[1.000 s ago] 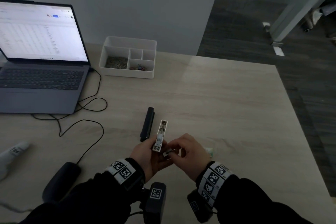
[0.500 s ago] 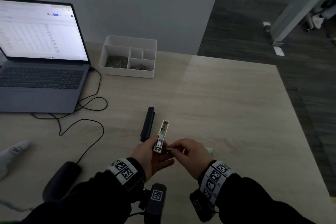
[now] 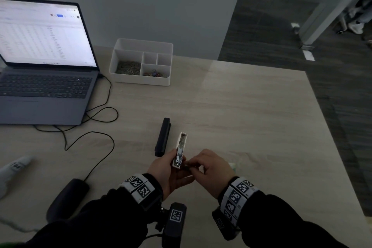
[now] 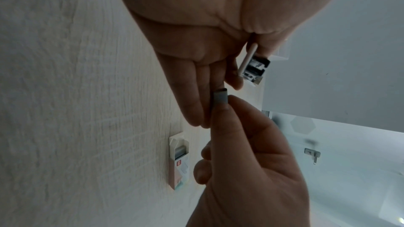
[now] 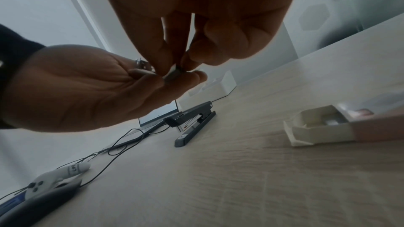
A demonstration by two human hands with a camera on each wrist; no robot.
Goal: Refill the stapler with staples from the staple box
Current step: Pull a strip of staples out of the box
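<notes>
Above the wooden desk (image 3: 251,106), the white stapler (image 3: 179,151) is held open-side-up in the curled left hand (image 3: 169,173) so that the staple strip (image 4: 220,97), pinched by the right hand (image 3: 211,169), can be inserted, the opened staple box (image 5: 317,125) being kept nearby.

Black sleeves (image 3: 104,225), marker-tagged white wristbands (image 3: 138,186)

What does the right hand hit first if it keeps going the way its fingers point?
Likely the left hand: the right hand points left with a staple strip pinched, its tip already at the left fingers, just short of the white stapler. Depth is unclear.
</notes>
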